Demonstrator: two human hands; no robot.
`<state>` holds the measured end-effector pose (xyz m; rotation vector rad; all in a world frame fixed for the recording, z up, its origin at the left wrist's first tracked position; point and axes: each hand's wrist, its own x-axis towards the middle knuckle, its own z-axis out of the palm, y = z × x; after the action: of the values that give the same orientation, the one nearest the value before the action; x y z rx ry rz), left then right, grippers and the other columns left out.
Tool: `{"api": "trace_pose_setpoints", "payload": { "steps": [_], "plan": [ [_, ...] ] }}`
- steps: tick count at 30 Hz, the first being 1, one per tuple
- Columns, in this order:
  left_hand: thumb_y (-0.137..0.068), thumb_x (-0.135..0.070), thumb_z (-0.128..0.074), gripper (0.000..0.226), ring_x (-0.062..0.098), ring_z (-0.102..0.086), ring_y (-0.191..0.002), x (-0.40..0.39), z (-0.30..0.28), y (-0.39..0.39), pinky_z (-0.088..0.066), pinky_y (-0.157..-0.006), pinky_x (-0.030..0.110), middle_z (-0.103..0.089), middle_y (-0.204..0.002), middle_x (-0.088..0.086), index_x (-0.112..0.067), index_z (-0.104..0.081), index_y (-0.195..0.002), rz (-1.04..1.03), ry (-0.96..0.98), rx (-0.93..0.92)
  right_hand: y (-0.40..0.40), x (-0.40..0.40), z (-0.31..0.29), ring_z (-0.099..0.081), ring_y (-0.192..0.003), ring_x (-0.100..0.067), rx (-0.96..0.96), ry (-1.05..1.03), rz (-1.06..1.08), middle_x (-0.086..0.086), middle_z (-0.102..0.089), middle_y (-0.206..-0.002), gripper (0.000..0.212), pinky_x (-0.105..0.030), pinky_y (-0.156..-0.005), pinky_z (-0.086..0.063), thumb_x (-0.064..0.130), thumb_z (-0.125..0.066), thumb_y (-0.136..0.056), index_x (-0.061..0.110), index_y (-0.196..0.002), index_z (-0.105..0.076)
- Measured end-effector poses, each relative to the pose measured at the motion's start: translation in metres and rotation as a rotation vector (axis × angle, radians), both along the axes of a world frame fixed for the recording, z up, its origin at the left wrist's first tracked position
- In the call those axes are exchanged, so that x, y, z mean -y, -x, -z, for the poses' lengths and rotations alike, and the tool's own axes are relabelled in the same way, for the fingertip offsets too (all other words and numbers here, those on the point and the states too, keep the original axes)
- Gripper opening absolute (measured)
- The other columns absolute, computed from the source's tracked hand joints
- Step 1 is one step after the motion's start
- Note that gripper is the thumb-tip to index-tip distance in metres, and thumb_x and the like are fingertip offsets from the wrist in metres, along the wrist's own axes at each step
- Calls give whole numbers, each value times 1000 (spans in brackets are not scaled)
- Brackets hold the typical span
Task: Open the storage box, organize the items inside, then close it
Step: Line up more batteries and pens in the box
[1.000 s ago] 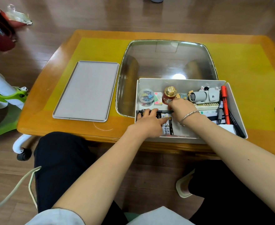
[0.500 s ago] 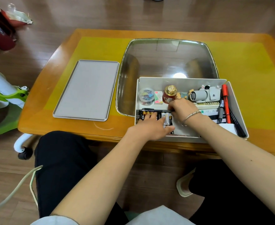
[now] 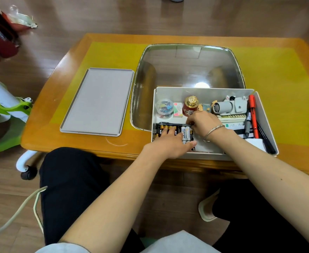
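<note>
Both hands work inside the storage box [image 3: 203, 91]: left hand [image 3: 170, 143] is laid flat on the batteries [image 3: 172, 130], right hand [image 3: 204, 123] pinches a dark pen [image 3: 172, 123]. Batteries could be scattered if the pen is dragged across.

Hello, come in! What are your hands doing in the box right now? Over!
Left hand flat on batteries. Right hand pinching dark pen. Storage box open, lid off. Nothing in the way.
</note>
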<state>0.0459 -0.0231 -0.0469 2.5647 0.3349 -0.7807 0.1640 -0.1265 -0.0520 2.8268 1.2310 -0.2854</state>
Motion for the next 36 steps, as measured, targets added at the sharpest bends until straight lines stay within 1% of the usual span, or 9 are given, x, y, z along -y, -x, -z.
{"api": "trace_pose_setpoints", "payload": {
  "steps": [9,14,20,24,27,29,31,34,36],
  "plan": [
    [-93,-67,-26,73,30,2,-147,0,4,0,-8,-115,53,-2,-161,7,-23,-22,-152,12,-47,74,0,0,1,-60,-95,-27,2,-2,-2,-4,-63,-105,23,-36,-75,-53,9,-56,-85,22,-101,-67],
    [-95,-63,-28,76,30,8,-147,-4,4,-8,-4,-117,49,4,-161,8,-18,-12,-153,-23,-99,167,-1,0,3,-60,-97,-27,-3,1,-3,-4,-63,-107,24,-36,-76,-53,9,-56,-85,22,-102,-66],
    [-96,-61,-25,76,31,7,-147,-6,8,-14,-2,-118,49,1,-161,11,-13,-9,-153,-30,-141,123,-2,1,4,-60,-96,-26,-5,-13,-9,-3,-62,-107,24,-37,-76,-53,8,-56,-85,22,-101,-66],
    [-97,-59,-27,74,32,6,-147,-6,8,-14,-1,-118,49,0,-161,11,-14,-11,-153,-16,-152,114,-3,4,1,-57,-103,-27,-44,-22,-30,-5,-59,-117,28,-39,-82,-51,7,-56,-86,19,-110,-64],
    [-98,-56,-30,71,33,7,-147,-7,7,-13,-1,-117,49,1,-161,11,-16,-10,-153,-10,-153,112,-6,12,-6,-55,-109,-28,-69,-76,-16,-8,-56,-122,32,-39,-89,-48,15,-62,-86,16,-118,-60],
    [-98,-54,-34,71,33,7,-147,-7,7,-13,-1,-117,49,1,-161,11,-16,-11,-153,-8,-147,121,-6,21,-13,-57,-108,-26,-82,-117,-8,-7,-60,-118,32,-38,-91,-47,17,-65,-85,15,-116,-61],
    [-98,-52,-37,70,33,6,-147,-8,5,-12,-3,-117,49,-1,-161,10,-17,-13,-153,-4,-141,140,-4,33,-20,-60,-101,-23,-114,-113,-2,-4,-65,-108,27,-34,-87,-49,20,-68,-82,17,-109,-66],
    [-97,-50,-40,68,32,3,-147,-9,3,-12,-8,-117,50,-2,-161,9,-18,-16,-152,16,-126,144,5,44,-23,-63,-85,-16,-241,1,-13,3,-69,-90,24,-28,-79,-50,30,-76,-75,20,-96,-70],
    [-98,-49,-41,66,33,-3,-146,-10,1,-11,-14,-117,52,-6,-160,9,-18,-19,-152,31,-111,131,11,47,-19,-62,-74,-10,-323,71,-25,5,-70,-83,22,-23,-72,-50,31,-79,-72,21,-90,-71]
  ]
}}
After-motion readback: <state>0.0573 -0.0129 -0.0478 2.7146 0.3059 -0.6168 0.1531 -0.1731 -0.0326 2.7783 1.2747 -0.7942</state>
